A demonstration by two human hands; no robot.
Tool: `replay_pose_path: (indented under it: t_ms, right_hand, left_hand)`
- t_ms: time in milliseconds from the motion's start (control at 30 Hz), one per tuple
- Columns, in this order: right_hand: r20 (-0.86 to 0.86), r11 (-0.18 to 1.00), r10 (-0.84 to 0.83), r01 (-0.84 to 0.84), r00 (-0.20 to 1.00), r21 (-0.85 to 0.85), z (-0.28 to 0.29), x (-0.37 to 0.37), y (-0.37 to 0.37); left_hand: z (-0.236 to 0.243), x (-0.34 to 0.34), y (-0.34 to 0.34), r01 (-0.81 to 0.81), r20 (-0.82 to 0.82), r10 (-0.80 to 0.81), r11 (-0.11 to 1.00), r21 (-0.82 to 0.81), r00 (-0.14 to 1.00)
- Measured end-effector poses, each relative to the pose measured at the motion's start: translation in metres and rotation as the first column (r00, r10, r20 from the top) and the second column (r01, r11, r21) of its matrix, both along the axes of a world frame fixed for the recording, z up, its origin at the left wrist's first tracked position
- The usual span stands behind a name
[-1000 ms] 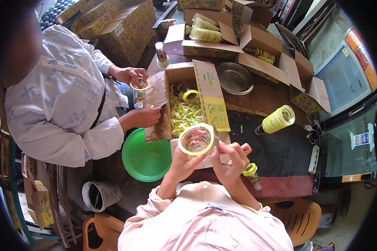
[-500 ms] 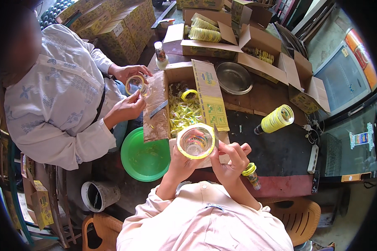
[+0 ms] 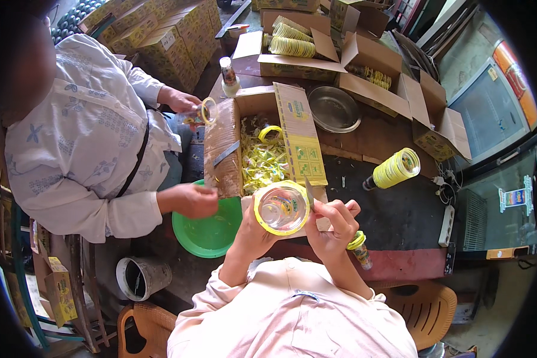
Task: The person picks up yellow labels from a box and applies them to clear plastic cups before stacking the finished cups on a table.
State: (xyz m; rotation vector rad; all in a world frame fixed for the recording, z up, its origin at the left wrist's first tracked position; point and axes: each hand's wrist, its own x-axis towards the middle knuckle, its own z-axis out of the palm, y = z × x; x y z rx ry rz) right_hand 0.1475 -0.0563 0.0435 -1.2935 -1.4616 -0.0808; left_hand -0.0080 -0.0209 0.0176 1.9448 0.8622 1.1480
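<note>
Cupped under a clear plastic cup (image 3: 280, 209) with a yellow rim, my left hand (image 3: 249, 237) grips its side. My right hand (image 3: 330, 228) pinches a thin metal blade (image 3: 307, 192) against the rim's right side. Just beyond is an open cardboard box (image 3: 302, 119) of yellow-green scraps (image 3: 262, 164) and a yellow ring (image 3: 270, 133); a second flat blade (image 3: 227, 152) lies on its left flap. Near my right hand is an upright stack (image 3: 359, 250) with yellow rings, partly hidden.
At left a co-worker (image 3: 89, 143) holds another cup (image 3: 206, 111). A green basin (image 3: 200, 235) and white bucket (image 3: 143, 262) are below. Right are a ringed stack (image 3: 394, 168), power strip (image 3: 447, 227) and glass-doored cabinet (image 3: 498, 227). Behind are a steel bowl (image 3: 334, 107) and open boxes (image 3: 373, 89).
My cup has shifted slightly down and tilted a little. The co-worker's cup has moved up and turned, and their lower hand has left it, dropping over the green basin.
</note>
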Motion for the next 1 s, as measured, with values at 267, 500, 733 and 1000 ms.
replay_pose_path:
  t_ms: [267,500,733,1000]
  right_hand:
    - [0.062,1.000,0.008,-0.006,0.998,-0.031,0.002,0.004,0.001]
    - [0.073,0.999,0.035,-0.033,0.997,-0.035,0.001,0.008,0.000]
    - [0.061,0.998,0.057,-0.054,0.997,-0.037,0.003,0.009,0.000]
    - [0.030,0.996,0.075,-0.074,0.997,-0.041,-0.002,0.009,0.000]
  left_hand:
    - [0.000,-0.006,0.003,0.086,-0.014,-0.088,0.989,-0.121,0.996]
    - [0.005,-0.010,0.009,0.121,-0.047,-0.126,0.986,-0.113,0.991]
    - [0.009,-0.010,0.011,0.160,-0.068,-0.162,0.987,-0.034,0.985]
    - [0.011,-0.009,0.012,0.188,0.008,-0.188,0.981,-0.056,0.982]
